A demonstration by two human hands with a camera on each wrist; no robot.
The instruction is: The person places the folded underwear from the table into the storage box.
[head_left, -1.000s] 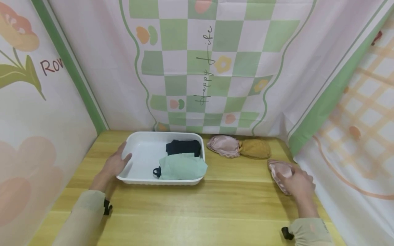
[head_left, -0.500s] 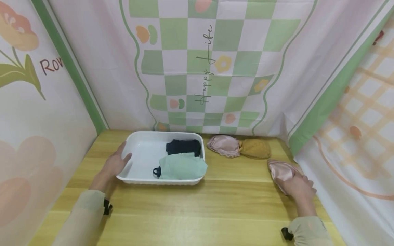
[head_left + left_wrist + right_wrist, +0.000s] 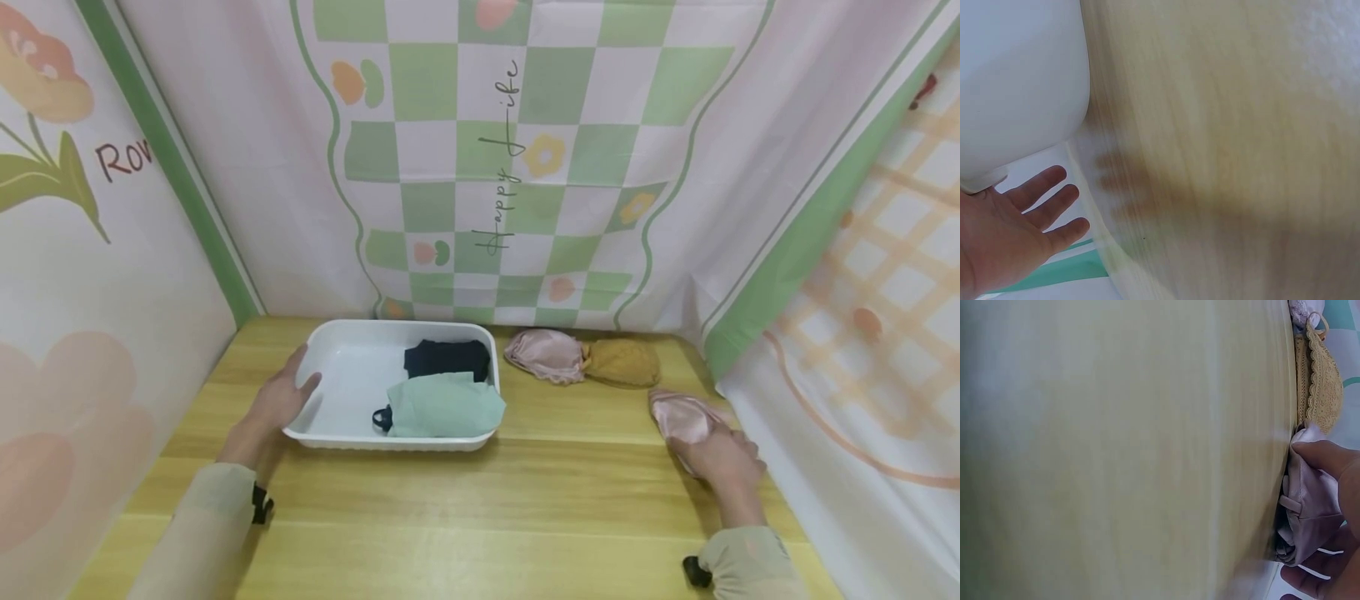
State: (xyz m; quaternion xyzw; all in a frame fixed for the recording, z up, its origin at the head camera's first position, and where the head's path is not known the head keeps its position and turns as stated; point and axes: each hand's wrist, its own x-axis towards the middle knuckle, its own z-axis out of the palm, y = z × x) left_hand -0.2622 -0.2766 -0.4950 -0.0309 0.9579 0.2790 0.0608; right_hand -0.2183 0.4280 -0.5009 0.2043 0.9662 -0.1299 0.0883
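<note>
In the head view my left hand [image 3: 276, 402] holds the left rim of a white tray [image 3: 337, 442], thumb over the edge. In the left wrist view the other fingers [image 3: 1054, 209] spread straight outside the tray wall. A folded black garment [image 3: 446, 360] and a folded mint-green garment [image 3: 447, 407] lie in the tray's right half. My right hand [image 3: 723, 458] holds a folded pink satin bra [image 3: 682, 415] at the table's right side. In the right wrist view its thumb presses on one side, fingers behind the cup.
Behind the right hand, a mustard lace bra [image 3: 621, 363] and another pink bra [image 3: 546, 356] lie in a row right of the tray. The wooden table [image 3: 480, 517] meets a printed curtain [image 3: 495, 167] at the back. More cloth hangs on both sides.
My right hand has turned slightly and moved a little left with the pink bra, its thumb lower on it. The left hand and the tray have stayed put.
</note>
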